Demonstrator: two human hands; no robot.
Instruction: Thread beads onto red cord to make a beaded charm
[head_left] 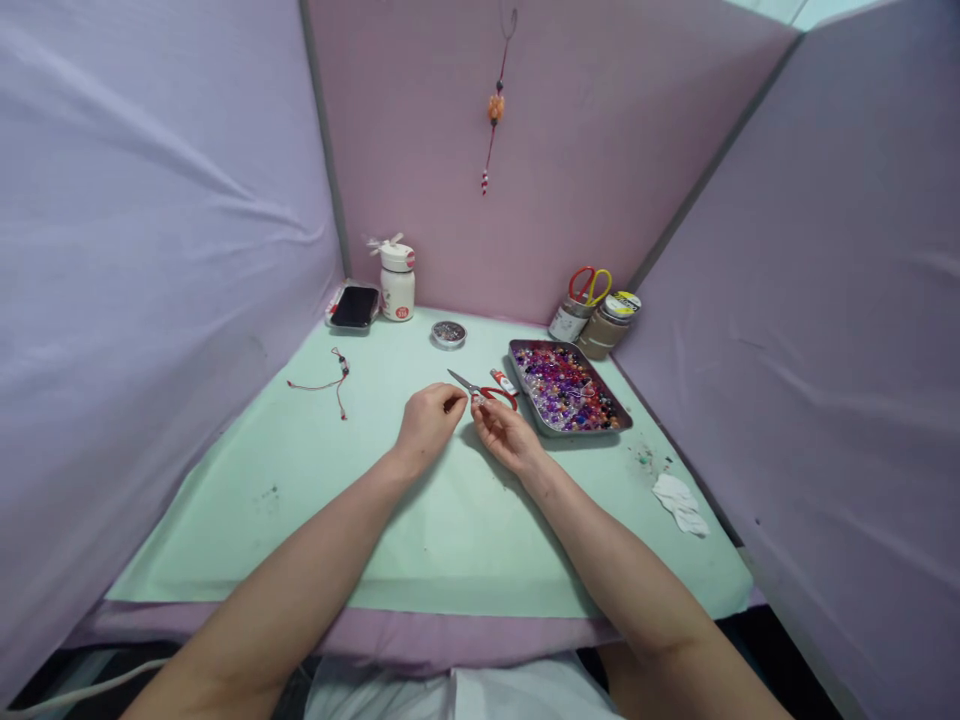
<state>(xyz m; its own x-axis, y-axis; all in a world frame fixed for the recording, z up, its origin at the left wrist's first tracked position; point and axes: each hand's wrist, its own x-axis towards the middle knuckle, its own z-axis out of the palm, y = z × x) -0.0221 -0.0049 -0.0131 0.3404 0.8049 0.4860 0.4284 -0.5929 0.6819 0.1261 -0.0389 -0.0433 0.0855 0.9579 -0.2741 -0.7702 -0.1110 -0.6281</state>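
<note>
My left hand (431, 420) is closed in a pinch over the middle of the table; what lies between its fingertips is too small to make out. Facing it, my right hand (508, 432) pinches something tiny, pale and reddish at its fingertips. Just beyond both hands lie scissors (463, 380) with red handles, blades pointing to the left. A red-and-white lighter (503, 382) rests behind the handles. To the right stands a metal tray (556, 433) full of purple, red, clear and dark beads (566, 385).
A beaded cord (344, 368) lies at left. Behind are a phone (355, 307), a white bottle (397, 285) and a small round tin (448, 334). Two jars (568, 322) stand back right, one holding scissors. A crumpled tissue (680, 504) lies right. A beaded strand (496, 107) hangs on the back cloth.
</note>
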